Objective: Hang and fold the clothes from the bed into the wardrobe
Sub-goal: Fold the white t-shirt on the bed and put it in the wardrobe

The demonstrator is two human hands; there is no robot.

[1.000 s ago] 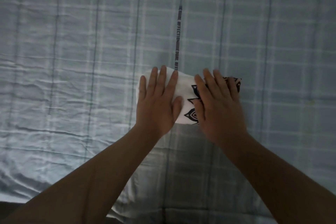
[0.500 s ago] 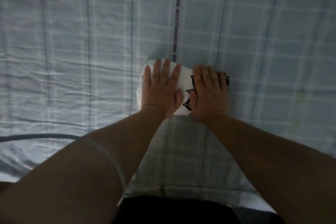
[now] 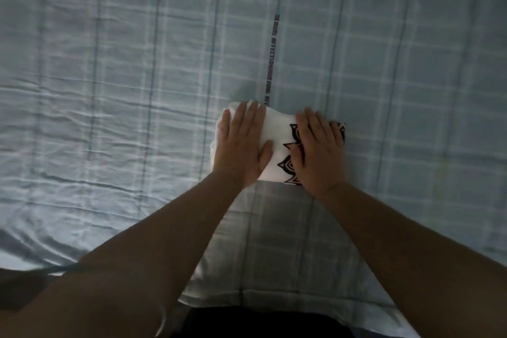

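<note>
A small folded white garment [image 3: 280,134] with a black pointed print lies on the bed, a little right of centre. My left hand [image 3: 242,145] rests flat on its left half, fingers together and stretched out. My right hand [image 3: 318,149] lies flat on the right half, covering most of the black print. Both palms press down on the cloth; neither hand grips it. The garment's lower edge shows between my wrists.
The bed is covered with a pale blue checked sheet [image 3: 109,90], wrinkled on the left. A narrow strip with printed letters [image 3: 271,55] runs away from the garment. The bed's near edge [image 3: 247,302] and a dark floor lie below my forearms.
The hands stay flat on the folded garment, having drawn slightly closer together. The view has shifted, so the bed's near edge now shows.
</note>
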